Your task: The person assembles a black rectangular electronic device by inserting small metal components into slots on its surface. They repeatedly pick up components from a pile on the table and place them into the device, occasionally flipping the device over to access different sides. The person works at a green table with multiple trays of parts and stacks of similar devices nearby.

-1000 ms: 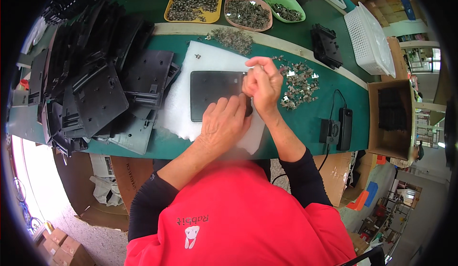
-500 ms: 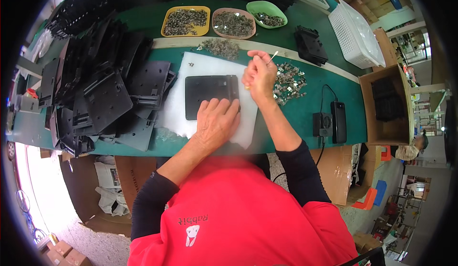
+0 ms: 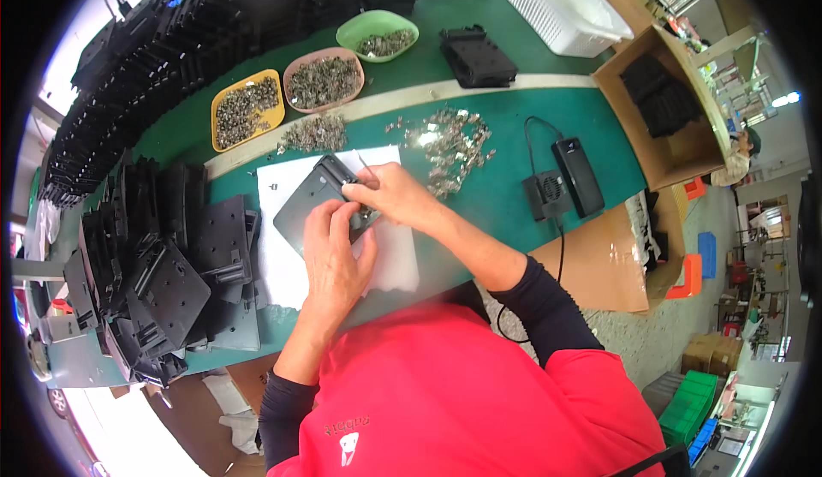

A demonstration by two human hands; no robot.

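A black plastic panel (image 3: 301, 210) sits turned at an angle over a white foam sheet (image 3: 394, 263), its ribbed edge toward the upper right. My left hand (image 3: 332, 259) grips the panel's near right side with curled fingers, the thumb apart below. Close beside it, my right hand (image 3: 390, 194) is closed in a pinch, thumb tip at the ribbed edge. A thin stick (image 3: 366, 165) juts up from the right fingers. Whatever lies under both sets of fingertips is mostly hidden. One small metal piece (image 3: 273, 187) rests on the foam's far left corner.
Black panels (image 3: 171, 293) are heaped at left, with long stacks (image 3: 163, 74) behind. Yellow (image 3: 279, 116), pink (image 3: 360, 83) and green (image 3: 341, 35) trays contain metal pieces. Loose clips (image 3: 454, 147), a small fan device (image 3: 546, 196), a white basket (image 3: 556, 27) and a cardboard box (image 3: 612, 92) are rightward.
The panel has turned from lying square on the foam. My right hand has come down from above the foam to the panel's ribbed edge. The whole view has swung.
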